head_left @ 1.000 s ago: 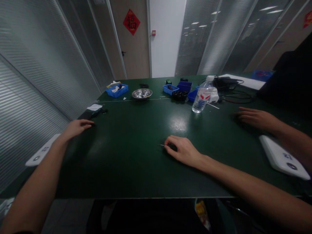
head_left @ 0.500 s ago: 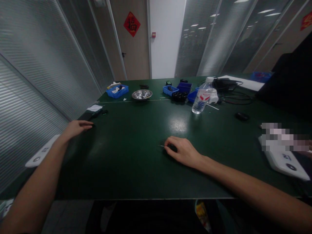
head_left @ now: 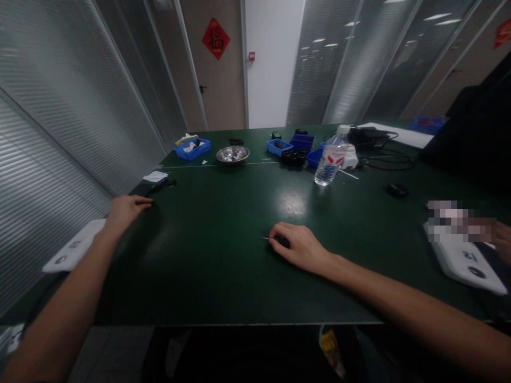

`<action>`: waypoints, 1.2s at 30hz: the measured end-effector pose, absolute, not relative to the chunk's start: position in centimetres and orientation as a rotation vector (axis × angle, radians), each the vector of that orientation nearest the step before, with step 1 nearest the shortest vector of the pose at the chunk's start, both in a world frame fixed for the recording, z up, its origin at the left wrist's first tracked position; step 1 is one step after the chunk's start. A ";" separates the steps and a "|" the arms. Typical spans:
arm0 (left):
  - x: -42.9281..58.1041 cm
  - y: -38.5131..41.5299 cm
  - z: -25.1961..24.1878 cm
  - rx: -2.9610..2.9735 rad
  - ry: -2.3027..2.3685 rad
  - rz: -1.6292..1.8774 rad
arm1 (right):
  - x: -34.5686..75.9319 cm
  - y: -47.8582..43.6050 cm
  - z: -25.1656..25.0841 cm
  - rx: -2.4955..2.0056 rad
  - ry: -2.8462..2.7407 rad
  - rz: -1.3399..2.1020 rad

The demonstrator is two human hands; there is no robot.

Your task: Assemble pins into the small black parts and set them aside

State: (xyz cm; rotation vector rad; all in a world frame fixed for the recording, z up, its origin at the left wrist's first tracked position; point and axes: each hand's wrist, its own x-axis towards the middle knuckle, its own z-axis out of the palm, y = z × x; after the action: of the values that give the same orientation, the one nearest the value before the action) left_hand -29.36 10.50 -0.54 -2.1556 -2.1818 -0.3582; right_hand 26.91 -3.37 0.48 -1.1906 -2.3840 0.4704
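At the left side of the green table (head_left: 207, 266), my left hand (head_left: 126, 211) reaches forward with its fingers pressed together. Anything between those fingertips is too small and dark to name. My right hand (head_left: 297, 243) rests on the table near the middle, with thumb and fingers closed in a pinch. From that pinch a thin pale pin-like tip (head_left: 265, 238) points left; the rest of it is hidden by the fingers. Beyond my left hand lie a small dark object (head_left: 158, 185) and a white paper (head_left: 155, 176).
Farther back are a blue basket (head_left: 193, 150), a metal bowl (head_left: 232, 155), a smaller blue basket (head_left: 279, 148) and a water bottle (head_left: 332, 157). A black mouse (head_left: 396, 190) lies to the right. White devices (head_left: 75, 247) flank both sides; another person's hand (head_left: 503, 240) is at the right edge.
My left hand has shifted slightly, its fingers now straighter and closer together. The right hand holds almost the same place and pinch.
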 end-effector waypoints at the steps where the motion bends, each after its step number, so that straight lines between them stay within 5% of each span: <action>1: -29.2 10.5 -0.5 -2.149 -2.174 -0.348 | 26.9 -3.4 0.5 -1.192 -2.386 0.474; 36: -26.2 10.1 -0.8 -1.836 -2.095 -0.017 | 27.0 -3.6 0.7 -1.179 -2.401 0.464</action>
State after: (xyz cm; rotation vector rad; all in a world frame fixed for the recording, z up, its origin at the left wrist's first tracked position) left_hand -26.23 10.06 -0.78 -1.8362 -2.0950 -0.0172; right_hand 26.97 -3.57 0.69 -1.1789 -2.4006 0.4636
